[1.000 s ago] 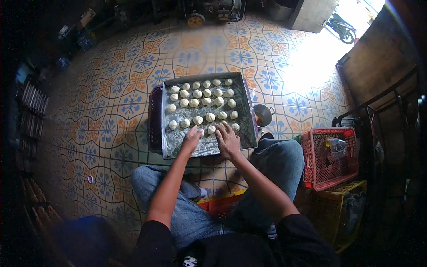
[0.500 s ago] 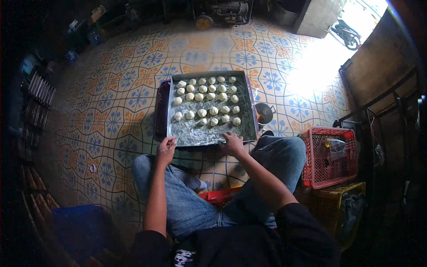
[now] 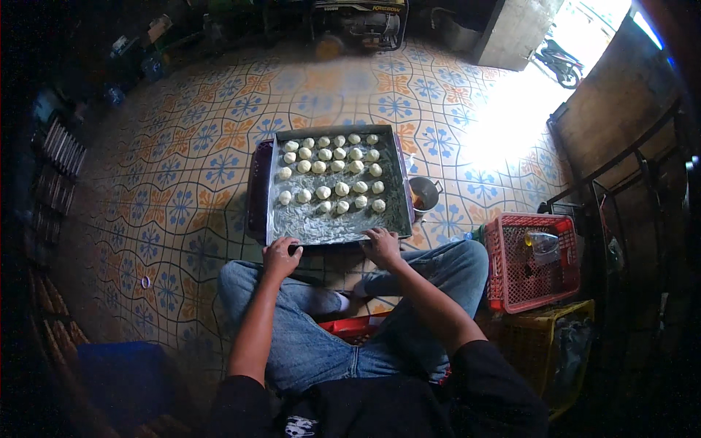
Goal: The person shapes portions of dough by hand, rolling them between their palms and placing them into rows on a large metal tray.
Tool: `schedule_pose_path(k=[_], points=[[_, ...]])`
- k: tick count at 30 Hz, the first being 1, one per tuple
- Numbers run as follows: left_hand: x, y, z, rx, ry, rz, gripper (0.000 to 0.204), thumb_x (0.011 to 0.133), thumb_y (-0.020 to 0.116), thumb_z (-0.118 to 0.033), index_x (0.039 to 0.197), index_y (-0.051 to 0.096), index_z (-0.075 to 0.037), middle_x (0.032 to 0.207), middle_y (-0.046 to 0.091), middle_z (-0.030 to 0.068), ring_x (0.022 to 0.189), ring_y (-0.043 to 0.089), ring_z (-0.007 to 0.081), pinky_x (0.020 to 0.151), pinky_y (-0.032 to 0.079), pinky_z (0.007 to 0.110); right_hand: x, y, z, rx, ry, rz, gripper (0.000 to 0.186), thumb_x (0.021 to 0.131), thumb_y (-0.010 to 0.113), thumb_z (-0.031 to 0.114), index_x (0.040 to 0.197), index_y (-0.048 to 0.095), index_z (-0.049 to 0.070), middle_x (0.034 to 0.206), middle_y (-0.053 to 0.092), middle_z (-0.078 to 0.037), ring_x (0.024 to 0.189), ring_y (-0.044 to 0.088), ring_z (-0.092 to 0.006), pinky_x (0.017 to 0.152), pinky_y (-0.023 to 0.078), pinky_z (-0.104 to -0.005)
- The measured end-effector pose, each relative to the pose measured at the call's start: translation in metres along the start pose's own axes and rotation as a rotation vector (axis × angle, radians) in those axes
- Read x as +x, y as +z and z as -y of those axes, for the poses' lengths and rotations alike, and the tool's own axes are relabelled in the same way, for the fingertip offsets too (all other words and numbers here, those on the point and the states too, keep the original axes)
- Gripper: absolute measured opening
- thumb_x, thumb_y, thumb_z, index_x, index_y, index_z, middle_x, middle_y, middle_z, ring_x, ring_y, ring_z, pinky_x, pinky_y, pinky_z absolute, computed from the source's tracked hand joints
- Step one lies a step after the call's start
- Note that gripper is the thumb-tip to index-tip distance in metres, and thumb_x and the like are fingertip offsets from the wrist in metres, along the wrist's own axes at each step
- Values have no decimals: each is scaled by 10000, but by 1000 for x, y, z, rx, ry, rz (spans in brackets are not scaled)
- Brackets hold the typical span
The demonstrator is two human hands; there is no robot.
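A square metal baking tray [image 3: 332, 232], dusted with white flour, lies in front of my crossed legs. Pale round dough balls [image 3: 342, 188] stand on it in rows, with a wider gap between the far rows and the near ones. The near strip of the tray carries only flour. At the near left corner my left hand [image 3: 280, 258] has its fingers hooked over the rim, thumb toward the right. My right hand [image 3: 382, 247] grips the same near rim by the right corner, fingers on top. Beneath the tray sits a dark purple support [image 3: 258, 193], mostly covered.
A small metal pan [image 3: 425, 194] stands close by the tray's right side. Further right are a red plastic crate [image 3: 496, 264] with a clear bag inside and a yellow crate [image 3: 537, 330]. A wheeled machine [image 3: 361, 29] stands at the back; a blue object [image 3: 120, 372] lies left.
My left hand has gone from fingers held together at the near left corner to gripping the near rim. My right hand has moved off the tray's floured surface onto the rim.
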State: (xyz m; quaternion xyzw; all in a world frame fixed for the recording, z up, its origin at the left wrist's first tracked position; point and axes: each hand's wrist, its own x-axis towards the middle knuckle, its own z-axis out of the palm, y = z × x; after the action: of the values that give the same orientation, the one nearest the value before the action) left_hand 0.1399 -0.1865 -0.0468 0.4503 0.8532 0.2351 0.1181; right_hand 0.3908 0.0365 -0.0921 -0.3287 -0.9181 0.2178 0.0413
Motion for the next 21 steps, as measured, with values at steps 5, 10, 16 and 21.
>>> schedule_pose_path(k=[5,10,16,21], points=[[2,6,16,44,18,-87,212,824,776,-290,1004,733,-188,1040,700,31,1079,648,293,960,423,481,27,12,41,54,16,27,491,849,739,399,1302,675,223,1337,643,-66,1290,560,-304,1042,429,-543],[4,18,37,17,147,-55,276,815,774,-222,1083,723,-180,1096,687,51,1126,622,301,1034,396,470,66,34,57,118,76,69,483,866,725,381,1320,662,227,1389,607,-66,1333,525,-341,1043,438,-596],[-2,14,47,-21,192,-28,379,806,765,-188,1180,710,-166,1151,672,72,1153,604,305,1089,373,472,107,43,109,8,31,26,625,882,690,297,1481,510,305,1522,497,-71,1360,493,-376,992,448,-629],[-1,3,45,-144,145,-21,319,825,767,-111,1140,719,-125,1138,663,93,1149,615,334,1038,449,466,135,61,98,-330,-5,-40,598,873,638,216,1451,553,343,1431,584,-49,1309,514,-332,895,427,-530]])
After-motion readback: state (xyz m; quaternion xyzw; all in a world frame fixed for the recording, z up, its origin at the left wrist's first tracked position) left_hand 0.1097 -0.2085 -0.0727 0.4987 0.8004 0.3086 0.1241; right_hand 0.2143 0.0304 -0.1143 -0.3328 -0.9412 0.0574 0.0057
